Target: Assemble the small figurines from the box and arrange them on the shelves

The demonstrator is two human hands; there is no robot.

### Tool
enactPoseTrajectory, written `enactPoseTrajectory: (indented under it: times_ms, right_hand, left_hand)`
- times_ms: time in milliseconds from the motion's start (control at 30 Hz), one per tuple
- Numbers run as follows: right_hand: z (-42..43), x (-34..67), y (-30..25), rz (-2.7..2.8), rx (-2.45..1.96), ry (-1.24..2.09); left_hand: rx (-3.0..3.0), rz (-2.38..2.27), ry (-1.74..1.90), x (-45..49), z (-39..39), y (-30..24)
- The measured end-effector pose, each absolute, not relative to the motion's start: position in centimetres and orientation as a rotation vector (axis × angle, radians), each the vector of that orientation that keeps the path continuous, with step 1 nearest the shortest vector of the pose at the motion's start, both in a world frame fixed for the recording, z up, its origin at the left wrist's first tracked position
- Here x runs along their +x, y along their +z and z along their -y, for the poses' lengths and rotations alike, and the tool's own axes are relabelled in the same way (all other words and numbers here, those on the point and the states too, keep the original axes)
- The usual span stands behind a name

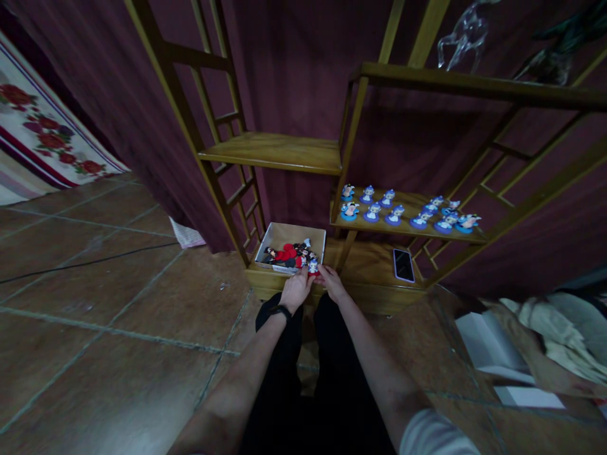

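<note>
Between my two hands, at the front edge of the lower shelf, is a small figurine (313, 266) with purple-blue hair, a white body and a red base. My left hand (297, 287), with a dark band on the wrist, grips it from the left. From the right, the fingers of my right hand (331, 282) close on its base. Just behind stands an open white cardboard box (312, 234) holding red and black figurines (286, 253) in a jumble. On the shelf up to the right, several figurines (372, 212) on blue and purple bases stand in rows.
A phone (403, 265) lies on the lower shelf (367, 259) at right. An upper wooden shelf (279, 150) juts out above the box. Glass ornaments (465, 36) stand on the top right shelf. White boxes (493, 347) and cloth lie on the floor at right; a cable (90, 261) crosses the left floor.
</note>
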State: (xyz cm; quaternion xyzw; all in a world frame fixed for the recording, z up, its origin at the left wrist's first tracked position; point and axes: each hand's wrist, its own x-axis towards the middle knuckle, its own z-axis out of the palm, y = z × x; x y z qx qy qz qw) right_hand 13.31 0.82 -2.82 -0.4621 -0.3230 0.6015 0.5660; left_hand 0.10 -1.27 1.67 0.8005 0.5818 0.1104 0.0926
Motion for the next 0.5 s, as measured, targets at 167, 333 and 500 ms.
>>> enactPoseTrajectory:
  times_ms: [167,333,500]
  right_hand:
    - [-1.0,13.4,-3.2,0.782,-1.122,1.392]
    - [-1.0,13.5,-3.5,0.824,-1.159,1.386]
    - [-1.2,13.4,-3.6,0.819,-1.164,1.383]
  left_hand:
    - [2.375,-1.699,0.314,0.2,1.6,2.2]
    - [2.368,-1.706,0.306,0.4,1.8,2.7]
    - [2.359,-1.721,0.273,0.4,1.9,2.8]
